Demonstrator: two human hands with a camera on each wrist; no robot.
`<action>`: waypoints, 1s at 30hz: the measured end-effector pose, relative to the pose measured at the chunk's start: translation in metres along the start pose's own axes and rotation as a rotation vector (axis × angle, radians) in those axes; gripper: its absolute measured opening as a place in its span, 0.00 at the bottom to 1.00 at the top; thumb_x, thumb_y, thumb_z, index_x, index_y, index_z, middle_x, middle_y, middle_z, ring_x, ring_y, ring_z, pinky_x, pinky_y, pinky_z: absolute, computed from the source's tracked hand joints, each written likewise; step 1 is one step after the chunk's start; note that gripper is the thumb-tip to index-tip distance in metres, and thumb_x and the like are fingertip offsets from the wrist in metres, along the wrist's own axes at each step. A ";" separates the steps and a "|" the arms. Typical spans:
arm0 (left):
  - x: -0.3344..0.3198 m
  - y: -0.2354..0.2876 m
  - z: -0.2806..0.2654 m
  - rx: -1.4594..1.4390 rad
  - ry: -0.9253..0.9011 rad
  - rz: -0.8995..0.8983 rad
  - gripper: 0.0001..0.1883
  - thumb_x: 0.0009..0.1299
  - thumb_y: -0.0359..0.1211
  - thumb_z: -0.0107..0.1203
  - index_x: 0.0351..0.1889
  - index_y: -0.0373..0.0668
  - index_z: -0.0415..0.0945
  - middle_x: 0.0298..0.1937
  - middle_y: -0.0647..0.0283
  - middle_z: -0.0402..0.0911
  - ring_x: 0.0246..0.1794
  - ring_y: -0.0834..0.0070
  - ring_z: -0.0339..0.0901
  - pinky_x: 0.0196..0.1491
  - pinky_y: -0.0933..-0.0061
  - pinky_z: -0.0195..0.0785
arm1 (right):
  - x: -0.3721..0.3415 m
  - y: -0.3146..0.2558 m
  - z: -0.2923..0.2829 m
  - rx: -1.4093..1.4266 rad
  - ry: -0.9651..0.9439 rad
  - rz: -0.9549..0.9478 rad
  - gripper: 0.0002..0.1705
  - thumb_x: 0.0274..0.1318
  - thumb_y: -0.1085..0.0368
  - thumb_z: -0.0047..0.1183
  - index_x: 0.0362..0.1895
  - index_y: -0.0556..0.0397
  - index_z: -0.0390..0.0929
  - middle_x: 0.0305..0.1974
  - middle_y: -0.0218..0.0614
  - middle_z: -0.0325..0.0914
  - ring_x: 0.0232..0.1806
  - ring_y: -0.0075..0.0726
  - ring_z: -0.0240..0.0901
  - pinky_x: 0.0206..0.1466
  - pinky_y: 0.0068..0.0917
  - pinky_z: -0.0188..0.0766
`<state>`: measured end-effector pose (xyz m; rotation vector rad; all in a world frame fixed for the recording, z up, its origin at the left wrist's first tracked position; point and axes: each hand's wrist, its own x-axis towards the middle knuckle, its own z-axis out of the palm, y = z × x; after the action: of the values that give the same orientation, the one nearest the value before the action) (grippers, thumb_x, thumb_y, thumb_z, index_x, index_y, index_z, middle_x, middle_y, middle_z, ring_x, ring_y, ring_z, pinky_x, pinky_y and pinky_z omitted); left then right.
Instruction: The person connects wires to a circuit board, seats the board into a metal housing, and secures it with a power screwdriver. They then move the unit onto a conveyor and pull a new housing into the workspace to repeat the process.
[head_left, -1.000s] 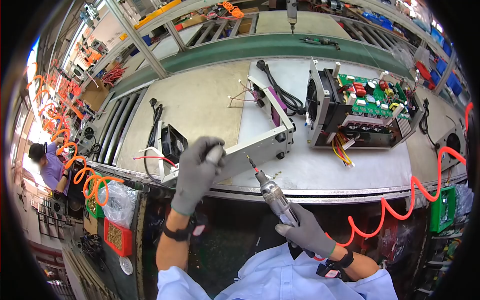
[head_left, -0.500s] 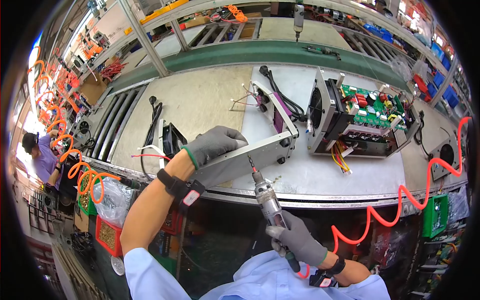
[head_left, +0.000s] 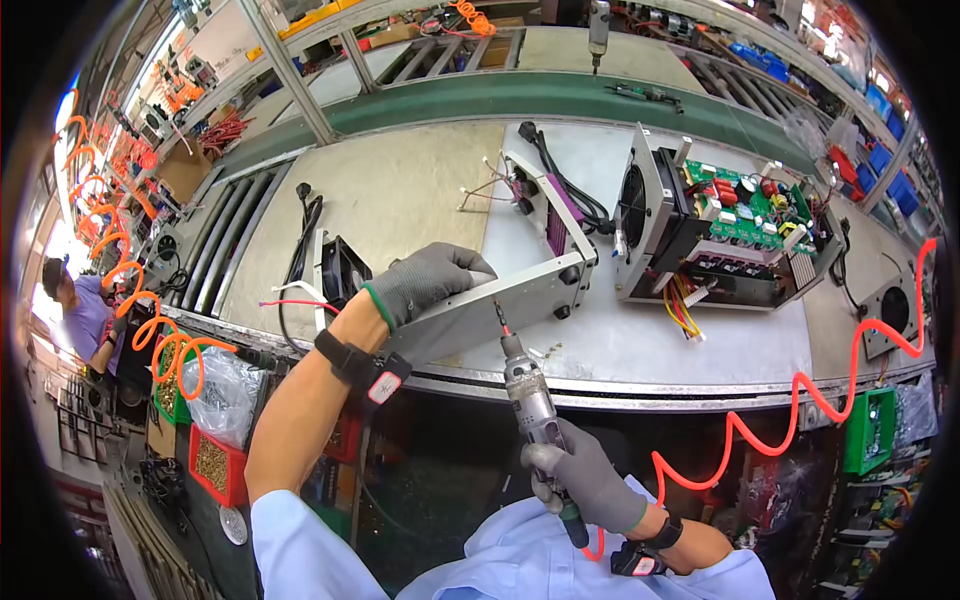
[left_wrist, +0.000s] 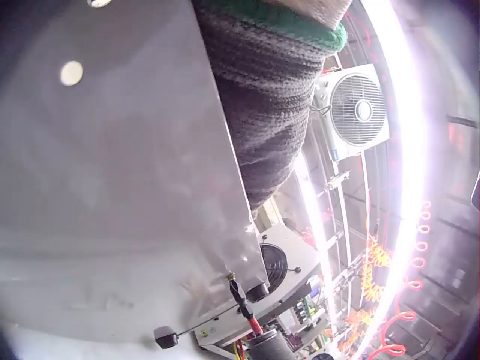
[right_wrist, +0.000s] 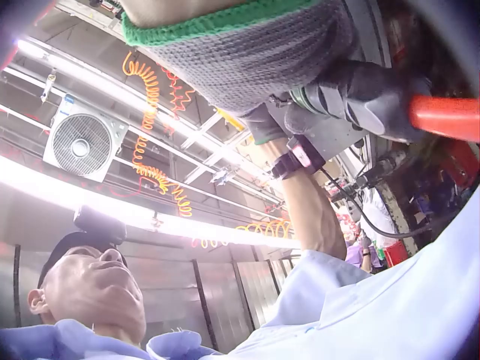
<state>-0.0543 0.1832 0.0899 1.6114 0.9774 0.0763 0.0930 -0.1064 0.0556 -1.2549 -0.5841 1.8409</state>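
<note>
My gloved left hand (head_left: 430,282) grips the top edge of a grey metal panel (head_left: 480,318), thumb and fingertips together at the rim. The panel stands on edge as the near side of an open frame that also has a purple part (head_left: 562,215). In my right hand (head_left: 590,475) is an air screwdriver (head_left: 532,400), pointing up and away from me. Its bit lies close in front of the panel's outer face. In the left wrist view a small brass-coloured screw (left_wrist: 231,277) sits at the bit's tip.
Right of the panel stands an open unit with a green circuit board (head_left: 750,212). A black fan (head_left: 343,272) and cords lie to the left. The red coiled hose (head_left: 770,430) stretches off to the right. Red bin (head_left: 215,468) of small parts at lower left; another person (head_left: 85,315) beyond.
The left hand, held curled over the panel's near end a second ago, has moved right and taken hold of its top edge. The screwdriver's bit has risen slightly towards the panel.
</note>
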 end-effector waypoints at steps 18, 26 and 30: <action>0.013 -0.004 -0.001 0.028 -0.001 -0.008 0.10 0.73 0.35 0.61 0.43 0.37 0.83 0.36 0.69 0.84 0.30 0.84 0.78 0.35 0.77 0.72 | -0.005 -0.009 -0.008 -0.129 0.023 -0.074 0.20 0.66 0.52 0.54 0.49 0.54 0.67 0.22 0.30 0.71 0.15 0.20 0.66 0.18 0.21 0.66; -0.026 0.008 0.079 0.573 0.788 0.703 0.10 0.70 0.35 0.63 0.42 0.39 0.83 0.34 0.54 0.84 0.31 0.64 0.82 0.37 0.68 0.74 | -0.039 0.016 -0.068 -0.161 0.244 -0.048 0.25 0.64 0.55 0.59 0.57 0.56 0.69 0.29 0.27 0.70 0.21 0.18 0.72 0.20 0.20 0.71; -0.022 -0.027 0.148 0.684 0.583 0.602 0.09 0.67 0.33 0.65 0.42 0.41 0.84 0.38 0.54 0.83 0.38 0.55 0.82 0.43 0.60 0.76 | -0.049 0.032 -0.089 -0.164 0.330 -0.029 0.23 0.63 0.56 0.59 0.55 0.55 0.69 0.30 0.28 0.70 0.20 0.19 0.72 0.20 0.21 0.71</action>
<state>-0.0039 0.0527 0.0312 2.5676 0.9612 0.7228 0.1712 -0.1703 0.0227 -1.6099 -0.5741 1.5405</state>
